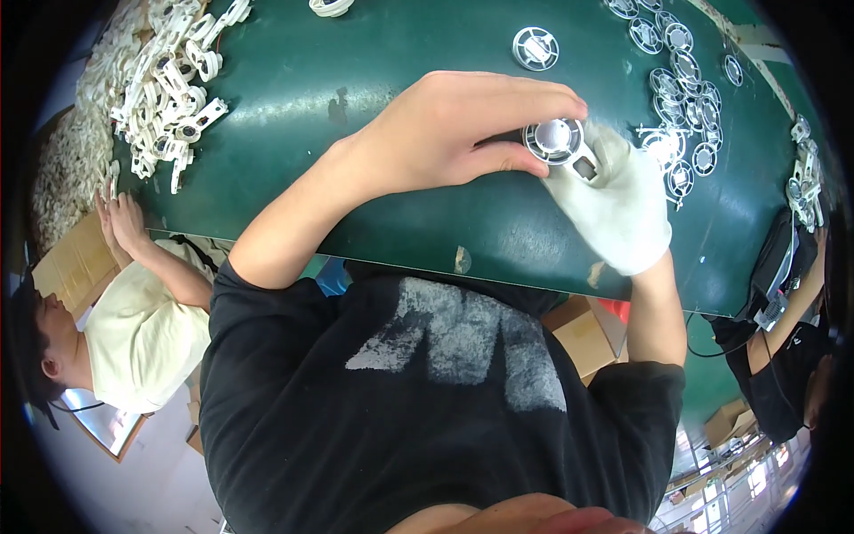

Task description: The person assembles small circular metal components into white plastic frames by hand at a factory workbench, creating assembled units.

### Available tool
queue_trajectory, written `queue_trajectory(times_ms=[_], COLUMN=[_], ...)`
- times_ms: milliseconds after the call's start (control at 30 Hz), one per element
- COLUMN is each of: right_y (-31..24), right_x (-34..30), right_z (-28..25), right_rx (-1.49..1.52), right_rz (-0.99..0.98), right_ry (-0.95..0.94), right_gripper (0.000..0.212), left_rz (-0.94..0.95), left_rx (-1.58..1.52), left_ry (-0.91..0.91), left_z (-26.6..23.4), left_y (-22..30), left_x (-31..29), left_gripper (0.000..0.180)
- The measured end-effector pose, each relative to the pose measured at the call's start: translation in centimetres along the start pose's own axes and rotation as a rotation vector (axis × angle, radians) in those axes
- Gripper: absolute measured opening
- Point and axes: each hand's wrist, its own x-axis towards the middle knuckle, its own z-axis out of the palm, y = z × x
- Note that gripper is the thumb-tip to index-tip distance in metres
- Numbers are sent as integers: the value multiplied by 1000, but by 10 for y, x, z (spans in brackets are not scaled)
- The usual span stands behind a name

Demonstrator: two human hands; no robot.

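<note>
At the front middle of the green table, both my hands meet around a small white part with a round silver-rimmed head [553, 142]. My left hand [463, 129] is bare, and its thumb and fingers pinch the rim of the head from the left. My right hand [614, 200] wears a white glove and is closed around the part's lower end, where a small dark rectangular slot shows. The glove hides most of that end. Beyond my hands, a loose silver spoked ring [535, 48] lies flat on the table.
Several silver spoked rings [685, 98] are scattered to the right. White assembled parts [173, 107] are heaped at the left, beside a larger pale pile [76, 151]. One person [133, 320] sits at the left and another [774, 374] at the right. The green table [374, 222] ends before my chest.
</note>
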Motion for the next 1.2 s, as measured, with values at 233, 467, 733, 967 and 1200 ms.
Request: queue_trajectory(times_ms=[233,467,733,967,1200], right_y=[-5,16,1,10,6], right_x=[0,-12,-3,-2,-1], right_z=[-7,21,14,12,14], right_rx=[418,-53,73,113,-25], right_rz=[180,-149,99,-39,-197], right_ry=[-312,5,4,13,51], right_gripper=[32,38,35,28,26], left_rz=[75,-98,-636,-500,-416], left_rx=[-160,-442,-310,39,1221], left_ry=[10,127,75,470,31], left_z=[13,30,-35,-114,-116], left_y=[7,6,-13,-24,-31], left_x=[2,-3,40,66,-24], left_gripper=[58,32,25,41,37])
